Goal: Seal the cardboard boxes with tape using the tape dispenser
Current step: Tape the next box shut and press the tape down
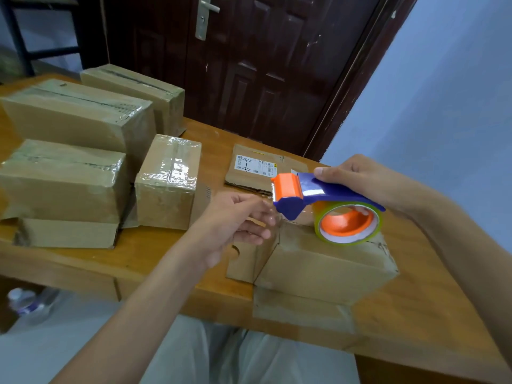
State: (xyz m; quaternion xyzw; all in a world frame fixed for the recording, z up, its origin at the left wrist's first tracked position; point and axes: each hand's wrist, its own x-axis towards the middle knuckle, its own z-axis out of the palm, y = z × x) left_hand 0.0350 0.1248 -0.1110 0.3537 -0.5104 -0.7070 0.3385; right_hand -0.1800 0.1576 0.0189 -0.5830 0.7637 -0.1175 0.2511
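Note:
A blue tape dispenser point(313, 189) with an orange cutter head and a roll of clear tape point(349, 223) is gripped at the handle by my right hand point(360, 178). It hovers just over a brown cardboard box point(318, 261) near the table's front edge. One side flap point(243, 261) of that box sticks out to the left. My left hand point(238, 225) is right beside the cutter, with thumb and fingers pinching the clear tape's free end above the box's left edge.
Several boxes wrapped in clear tape point(166, 178) stand on the left half of the wooden table point(155, 253). A flattened carton with a label point(257, 167) lies behind the dispenser. A dark door stands beyond the table; a plastic bottle point(22, 300) lies on the floor.

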